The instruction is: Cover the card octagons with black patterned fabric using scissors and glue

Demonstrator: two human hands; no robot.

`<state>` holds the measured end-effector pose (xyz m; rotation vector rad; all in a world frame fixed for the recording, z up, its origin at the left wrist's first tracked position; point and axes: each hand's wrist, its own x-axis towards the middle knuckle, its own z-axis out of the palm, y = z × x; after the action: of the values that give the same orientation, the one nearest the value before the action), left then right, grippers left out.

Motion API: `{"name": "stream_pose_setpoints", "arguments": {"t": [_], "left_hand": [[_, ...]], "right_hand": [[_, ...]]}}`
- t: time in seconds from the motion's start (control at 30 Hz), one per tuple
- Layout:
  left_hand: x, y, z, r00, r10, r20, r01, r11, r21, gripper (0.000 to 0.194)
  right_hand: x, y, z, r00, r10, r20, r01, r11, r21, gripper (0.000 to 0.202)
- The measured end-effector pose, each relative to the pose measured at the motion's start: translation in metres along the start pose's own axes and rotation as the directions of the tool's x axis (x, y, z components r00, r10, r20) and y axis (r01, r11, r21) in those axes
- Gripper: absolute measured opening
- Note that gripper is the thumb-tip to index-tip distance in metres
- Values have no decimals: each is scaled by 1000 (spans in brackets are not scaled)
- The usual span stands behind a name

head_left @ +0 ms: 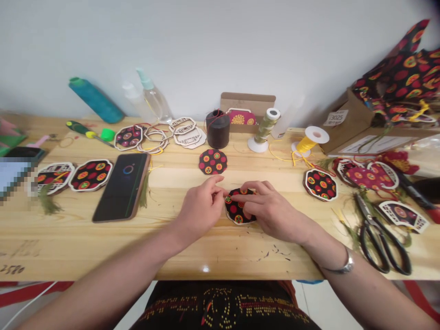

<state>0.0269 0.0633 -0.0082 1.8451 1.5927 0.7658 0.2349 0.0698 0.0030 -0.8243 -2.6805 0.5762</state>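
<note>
A scalloped wooden-edged plaque (pixel 237 215) covered in black cloth with red and orange flowers lies on the table in front of me. My right hand (pixel 270 206) rests over its right side, fingers spread across the cloth and thumb bent against it. At the plaque's left edge is my left hand (pixel 206 201), its fingers curled and drawn together; whatever they may pinch is hidden. Just beyond both hands lies a loose scalloped piece of the same flowered cloth (pixel 212 162).
To the left are a phone (pixel 122 188) and a finished-looking flowered plaque (pixel 91 175). Black-handled scissors (pixel 381 238) lie right, near another plaque (pixel 321 184). Behind stand a black thread spool (pixel 217 129), a yellow cord spool (pixel 305 144) and a cardboard box (pixel 347 126) of cloth.
</note>
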Motion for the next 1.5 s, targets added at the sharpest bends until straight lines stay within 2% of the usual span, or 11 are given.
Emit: {"name": "stream_pose_setpoints", "arguments": {"t": [0.33,0.67,0.8,0.87,0.93,1.0,1.07,1.17,1.27,1.5], "left_hand": [[3,-1,-1,995,-78,57,83,992,-93,42],[5,-5,2,994,-93,57,99,989,-112,41],[6,-5,2,993,-99,58,106,985,-136,38],[6,-4,1,994,-93,51,99,987,-129,38],[5,-3,0,997,-71,20,72,994,-82,38],[4,-3,1,1000,-27,-6,27,999,-26,39],[2,-3,2,999,36,10,-36,999,2,39],[1,-5,4,985,165,44,-167,985,41,41],[0,-8,5,959,274,73,-281,953,115,49],[1,-11,6,940,314,132,-336,919,208,57]], "right_hand": [[2,-4,2,1000,0,29,2,998,-55,27],[3,-6,5,1000,10,26,-8,999,-49,31],[2,-5,5,1000,0,6,0,1000,-31,30],[0,-1,3,999,-1,-42,0,1000,-23,28],[-4,4,0,987,27,-158,-31,999,-26,27],[-8,11,-3,955,64,-289,-75,997,-26,28],[-11,16,-6,936,86,-340,-90,996,5,28],[-11,18,-8,962,78,-260,-61,995,72,28],[-9,17,-9,980,88,-177,-76,995,71,28],[-12,18,-15,971,144,-190,-147,989,0,27]]}}
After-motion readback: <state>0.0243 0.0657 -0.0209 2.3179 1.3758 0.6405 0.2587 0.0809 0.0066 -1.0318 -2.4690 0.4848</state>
